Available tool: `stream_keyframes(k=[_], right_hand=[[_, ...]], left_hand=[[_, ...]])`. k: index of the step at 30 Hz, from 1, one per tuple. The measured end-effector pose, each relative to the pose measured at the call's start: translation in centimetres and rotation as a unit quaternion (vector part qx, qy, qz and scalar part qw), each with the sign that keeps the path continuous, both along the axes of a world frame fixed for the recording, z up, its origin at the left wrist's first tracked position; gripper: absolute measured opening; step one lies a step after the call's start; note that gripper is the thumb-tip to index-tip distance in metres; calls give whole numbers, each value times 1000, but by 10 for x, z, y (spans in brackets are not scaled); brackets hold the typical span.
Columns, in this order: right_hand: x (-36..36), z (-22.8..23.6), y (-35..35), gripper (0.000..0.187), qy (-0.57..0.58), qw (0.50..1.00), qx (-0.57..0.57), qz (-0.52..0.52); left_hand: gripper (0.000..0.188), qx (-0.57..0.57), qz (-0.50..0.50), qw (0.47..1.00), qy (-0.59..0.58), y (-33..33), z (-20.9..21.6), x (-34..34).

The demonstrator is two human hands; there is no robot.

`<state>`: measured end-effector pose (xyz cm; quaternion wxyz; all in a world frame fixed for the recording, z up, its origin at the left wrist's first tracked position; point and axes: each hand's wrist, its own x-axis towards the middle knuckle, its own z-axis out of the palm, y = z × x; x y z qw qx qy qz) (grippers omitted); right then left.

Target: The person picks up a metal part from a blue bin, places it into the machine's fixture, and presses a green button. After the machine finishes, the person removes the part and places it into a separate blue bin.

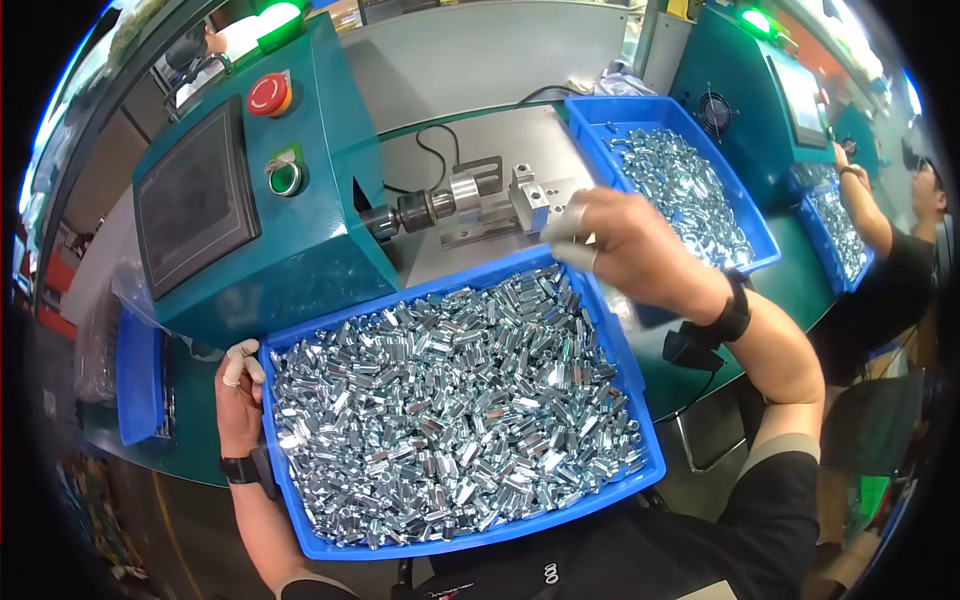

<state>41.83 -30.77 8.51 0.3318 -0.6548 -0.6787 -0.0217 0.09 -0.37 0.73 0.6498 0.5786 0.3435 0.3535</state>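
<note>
A large blue tray [655, 440] lies in front of me, heaped with small shiny hexagonal metal pieces [450, 410] like coupling nuts or spacers. At its upper left corner my left hand [240, 400] grips the rim, fingers curled and tips in white covers. My right hand [630, 245] is raised over the tray's far right corner, beside a metal clamping fixture [530, 200]. Its covered thumb and fingers are drawn together and slightly blurred; whatever they pinch cannot be made out. A chuck-like spindle [415, 212] points from the green machine [300, 220] toward the fixture.
A second blue tray [755, 255] of metal pieces stands at the far right. On the machine are a dark screen [195, 200] and a red stop button [268, 95]. Another blue bin [140, 380] sits left. At right, a person [890, 260] works at a similar machine [740, 80].
</note>
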Motion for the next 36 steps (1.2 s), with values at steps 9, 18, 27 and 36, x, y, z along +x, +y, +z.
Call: stream_keyframes(k=[9,18,27,36], right_hand=[[38,-6,45,15,218,967,10,-130],[42,-1,50,16,189,976,-32,-102],[46,2,53,11,-31,998,14,-46],[36,-4,43,17,46,998,-11,-32]], left_hand=[[30,-10,-6,1000,1,2,-4,0],[29,-11,-5,1000,-3,1,-3,-2],[30,-18,-9,1000,-7,1,-1,-2],[29,-10,-4,1000,1,3,-4,0]])
